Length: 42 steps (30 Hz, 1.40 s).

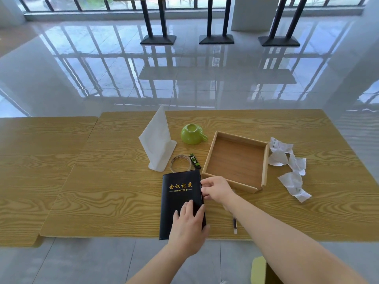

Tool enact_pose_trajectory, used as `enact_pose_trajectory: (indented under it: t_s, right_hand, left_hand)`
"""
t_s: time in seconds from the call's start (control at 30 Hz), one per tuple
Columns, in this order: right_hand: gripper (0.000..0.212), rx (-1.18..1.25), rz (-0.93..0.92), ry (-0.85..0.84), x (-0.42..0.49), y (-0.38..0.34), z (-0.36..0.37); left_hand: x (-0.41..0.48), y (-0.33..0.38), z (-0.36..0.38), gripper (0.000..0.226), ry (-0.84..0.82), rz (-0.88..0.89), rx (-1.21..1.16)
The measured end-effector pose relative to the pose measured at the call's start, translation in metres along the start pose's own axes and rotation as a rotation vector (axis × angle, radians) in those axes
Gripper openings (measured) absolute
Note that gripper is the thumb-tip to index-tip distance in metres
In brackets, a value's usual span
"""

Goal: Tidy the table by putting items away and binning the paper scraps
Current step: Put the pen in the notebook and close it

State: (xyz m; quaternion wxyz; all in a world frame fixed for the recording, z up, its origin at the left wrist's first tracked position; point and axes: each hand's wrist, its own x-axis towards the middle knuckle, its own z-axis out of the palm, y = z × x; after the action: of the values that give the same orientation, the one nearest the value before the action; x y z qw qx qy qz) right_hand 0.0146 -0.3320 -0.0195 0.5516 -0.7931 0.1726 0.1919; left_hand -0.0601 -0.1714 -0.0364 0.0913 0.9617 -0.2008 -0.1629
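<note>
Two hands on one notebook (pixel 180 198): left hand (pixel 188 228) pressing flat, right hand (pixel 217 188) pinching edge.
Four paper scraps (pixel 293 183): lying beside one tray (pixel 265 160).

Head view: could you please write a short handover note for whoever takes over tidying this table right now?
Left hand: flat on the lower cover of the black notebook.
Right hand: pinches the notebook's right edge.
On the table: the wooden tray has nothing in it. The paper scraps lie to its right. The green cup, tape roll, green packet and white folded sheet are to its left. The pen is near the front edge.
Done: nothing is put away yet.
Left: put the items away and bin the scraps.
</note>
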Motion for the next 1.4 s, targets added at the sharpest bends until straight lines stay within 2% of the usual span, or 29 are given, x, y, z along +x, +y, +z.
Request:
enact_pose_trajectory:
  t_s: [0.1, 0.27, 0.47, 0.6, 0.8, 0.93, 1.07, 1.27, 1.4]
  right_hand:
    - [0.038, -0.043, 0.018, 0.011, 0.0, 0.009, 0.004]
    - [0.035, -0.284, -0.068, 0.038, -0.006, 0.02, 0.006]
    - [0.022, -0.415, -0.084, 0.342, -0.028, 0.041, -0.023]
    - [0.014, -0.523, 0.005, 0.417, -0.039, 0.059, -0.041]
    - [0.022, -0.552, 0.102, 0.428, -0.045, 0.075, -0.045]
    - [0.029, -0.568, 0.13, 0.405, -0.042, 0.078, -0.042]
    - [0.028, -0.612, 0.138, 0.375, -0.037, 0.08, -0.039]
    - [0.013, -0.7, 0.085, 0.325, -0.036, 0.082, -0.038]
    - [0.01, -0.708, 0.065, 0.306, -0.04, 0.082, -0.037]
  left_hand:
    - [-0.001, -0.006, 0.007, 0.063, -0.039, 0.041, 0.085]
    - [-0.003, -0.012, 0.011, 0.065, -0.056, 0.072, 0.166]
    - [-0.002, -0.016, 0.003, 0.065, -0.001, 0.055, 0.132]
    - [0.003, -0.01, -0.003, 0.059, 0.083, 0.032, 0.095]
    - [0.018, 0.006, -0.004, 0.056, 0.163, -0.115, 0.078]
    - [0.032, 0.017, -0.002, 0.082, 0.118, -0.29, 0.064]
    - [0.045, 0.021, 0.005, 0.099, 0.037, -0.363, 0.072]
    - [0.045, 0.022, 0.006, 0.083, 0.048, -0.356, 0.108]
    - [0.043, 0.013, 0.004, 0.075, 0.029, -0.325, 0.074]
